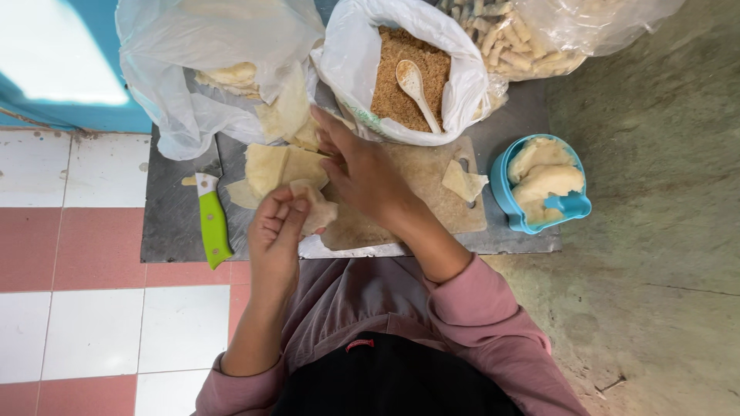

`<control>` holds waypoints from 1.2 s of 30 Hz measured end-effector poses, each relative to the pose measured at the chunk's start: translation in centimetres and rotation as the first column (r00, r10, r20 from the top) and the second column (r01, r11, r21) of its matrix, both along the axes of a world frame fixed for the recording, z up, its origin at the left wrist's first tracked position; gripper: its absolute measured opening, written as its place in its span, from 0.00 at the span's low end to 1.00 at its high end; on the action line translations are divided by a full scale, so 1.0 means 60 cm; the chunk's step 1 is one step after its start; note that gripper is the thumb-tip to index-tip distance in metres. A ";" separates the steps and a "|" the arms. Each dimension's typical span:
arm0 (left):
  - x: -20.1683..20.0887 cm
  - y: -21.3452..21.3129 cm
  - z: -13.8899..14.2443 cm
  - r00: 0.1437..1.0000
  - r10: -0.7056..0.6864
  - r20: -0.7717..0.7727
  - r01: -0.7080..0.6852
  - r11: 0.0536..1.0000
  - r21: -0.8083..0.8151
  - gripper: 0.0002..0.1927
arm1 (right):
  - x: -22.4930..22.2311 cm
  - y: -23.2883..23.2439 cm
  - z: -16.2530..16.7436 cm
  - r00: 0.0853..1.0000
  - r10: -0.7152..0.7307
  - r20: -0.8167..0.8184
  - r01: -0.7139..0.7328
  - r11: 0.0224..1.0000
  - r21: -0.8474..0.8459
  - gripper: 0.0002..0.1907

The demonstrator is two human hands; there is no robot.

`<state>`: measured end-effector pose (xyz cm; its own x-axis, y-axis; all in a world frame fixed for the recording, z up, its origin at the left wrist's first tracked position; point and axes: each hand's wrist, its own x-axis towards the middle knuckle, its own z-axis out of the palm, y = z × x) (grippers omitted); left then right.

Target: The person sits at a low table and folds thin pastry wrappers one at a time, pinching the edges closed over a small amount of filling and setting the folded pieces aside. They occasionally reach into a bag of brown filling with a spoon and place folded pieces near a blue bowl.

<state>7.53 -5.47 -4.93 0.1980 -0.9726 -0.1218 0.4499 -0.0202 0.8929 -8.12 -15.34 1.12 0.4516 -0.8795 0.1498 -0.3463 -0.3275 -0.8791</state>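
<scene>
My left hand [276,231] holds a thin pale dough sheet [317,209], pinched between thumb and fingers above the front edge of a wooden board [420,202]. My right hand [356,166] reaches forward over the board, fingers spread, its fingertips touching a stack of pale dough sheets [279,166] at the board's left. A small folded piece of dough [464,183] lies at the board's right end.
A green-handled knife [212,221] lies left of the board on a dark slab [173,223]. Behind stand a white bag of brown crumbs [401,73] with a spoon [414,85], a plastic bag of sheets [200,69], a bag of rolled pieces [524,38], and a blue tub of dough [539,185].
</scene>
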 end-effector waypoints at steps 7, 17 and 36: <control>-0.016 -0.004 -0.002 0.956 -0.200 0.215 0.218 0.974 -0.064 0.15 | -0.075 0.056 -0.009 0.961 0.069 0.269 -0.143 0.953 0.267 0.22; -0.081 -0.065 0.046 0.599 -0.155 0.786 0.312 0.949 -0.051 0.21 | -0.136 0.097 -0.068 0.887 -0.419 0.195 0.395 0.906 0.153 0.22; -0.098 -0.019 0.081 0.027 0.210 0.977 0.131 0.968 -0.212 0.22 | -0.243 0.104 -0.039 0.672 -0.622 -0.402 0.386 0.757 -0.527 0.06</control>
<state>1.65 -6.60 -0.06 -0.0015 -0.9165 0.4000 -0.8755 0.1945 0.4423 -22.69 -9.10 -1.21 0.0588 -0.9173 0.3938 -0.9147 -0.2075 -0.3467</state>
